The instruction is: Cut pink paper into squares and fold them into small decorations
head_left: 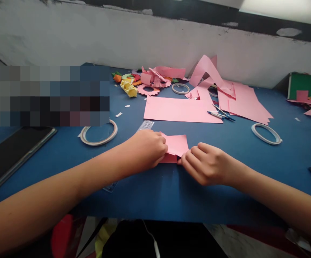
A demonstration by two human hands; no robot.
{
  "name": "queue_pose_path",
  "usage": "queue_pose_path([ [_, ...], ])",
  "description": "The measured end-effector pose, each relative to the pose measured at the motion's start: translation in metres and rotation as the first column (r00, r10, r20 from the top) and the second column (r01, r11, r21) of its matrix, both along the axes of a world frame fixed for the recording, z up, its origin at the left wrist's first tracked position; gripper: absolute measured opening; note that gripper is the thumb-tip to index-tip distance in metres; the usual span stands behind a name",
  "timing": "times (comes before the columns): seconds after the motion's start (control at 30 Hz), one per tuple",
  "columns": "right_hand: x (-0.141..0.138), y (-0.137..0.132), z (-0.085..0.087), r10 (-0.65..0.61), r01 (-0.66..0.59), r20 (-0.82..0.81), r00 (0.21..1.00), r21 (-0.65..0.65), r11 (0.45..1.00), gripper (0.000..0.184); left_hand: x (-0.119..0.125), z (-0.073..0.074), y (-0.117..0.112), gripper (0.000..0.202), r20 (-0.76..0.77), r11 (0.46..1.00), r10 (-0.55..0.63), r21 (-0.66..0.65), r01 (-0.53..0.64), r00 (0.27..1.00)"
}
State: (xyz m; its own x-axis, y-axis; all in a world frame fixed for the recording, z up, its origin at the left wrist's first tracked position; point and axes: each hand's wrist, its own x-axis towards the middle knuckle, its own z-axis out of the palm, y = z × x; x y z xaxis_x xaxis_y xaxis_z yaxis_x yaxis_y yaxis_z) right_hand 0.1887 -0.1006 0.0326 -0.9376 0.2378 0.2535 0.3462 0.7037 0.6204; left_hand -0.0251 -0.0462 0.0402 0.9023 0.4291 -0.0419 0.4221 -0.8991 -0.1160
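Small pink paper (177,144) at near side of worktop (150,195), between the hands. Left hand (149,148): fingers pinching its left part. Right hand (205,164): fingers pinching its right edge. Opposed grips probably steady it. Larger pink sheet (182,109) lies beyond, seemingly kept within reach, pens (220,114) at its right end.

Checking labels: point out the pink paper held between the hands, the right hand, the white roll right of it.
Pink paper (176,144): head view, middle of its upper visible part.
Right hand (208,163): head view, back of the hand.
White roll (262,139): head view, near side of the ring.
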Motion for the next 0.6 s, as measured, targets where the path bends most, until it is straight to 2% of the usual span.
queue_pose_path([
  [0.2, -0.002, 0.002, -0.003, -0.011, 0.011, -0.023, 1.0, -0.003, 1.0, 0.016, 0.002, 0.001, -0.001, 0.021, -0.017, 0.999, 0.029, -0.018, -0.03, 0.999],
  [0.3, -0.003, 0.003, -0.005, -0.055, 0.053, -0.067, 0.996, -0.032, 0.998, 0.014, 0.002, 0.005, -0.003, 0.023, -0.023, 0.998, 0.054, -0.043, -0.055, 0.998],
  [0.47, -0.005, 0.004, -0.006, -0.14, 0.131, -0.102, 0.985, -0.091, 0.987, 0.019, 0.0, 0.009, -0.006, 0.04, 0.032, 0.996, 0.033, -0.086, -0.03, 0.999],
  [0.6, -0.004, 0.007, -0.008, -0.119, 0.111, -0.177, 0.977, -0.059, 0.992, 0.013, -0.001, -0.001, -0.004, 0.021, 0.095, 0.999, -0.024, 0.033, 0.021, 0.995],
])
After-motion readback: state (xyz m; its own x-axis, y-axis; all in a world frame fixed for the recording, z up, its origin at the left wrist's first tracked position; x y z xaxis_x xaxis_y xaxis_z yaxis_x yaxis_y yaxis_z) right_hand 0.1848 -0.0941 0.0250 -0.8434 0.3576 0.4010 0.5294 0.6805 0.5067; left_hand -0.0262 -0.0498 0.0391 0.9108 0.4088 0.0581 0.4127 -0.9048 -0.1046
